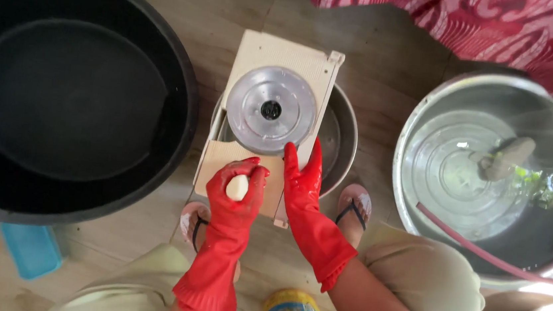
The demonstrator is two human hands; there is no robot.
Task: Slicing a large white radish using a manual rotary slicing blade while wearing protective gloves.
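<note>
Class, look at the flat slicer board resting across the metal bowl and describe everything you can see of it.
The slicer board is a pale beige rectangular slab, plastic by its look, lying flat across a metal bowl on the wooden floor. A round, shiny silver disc with a dark centre hole sits in its middle. A raised rail runs along its right edge. The left hand, in a red rubber glove, presses a pale peeled piece on its near end; the gloved right hand rests flat on its right edge.

You held a pale, peeled tuber piece (pixel 238 187) upright against the cream slicer board (pixel 277 69), just below its round metal blade disc (pixel 271 110).
</note>
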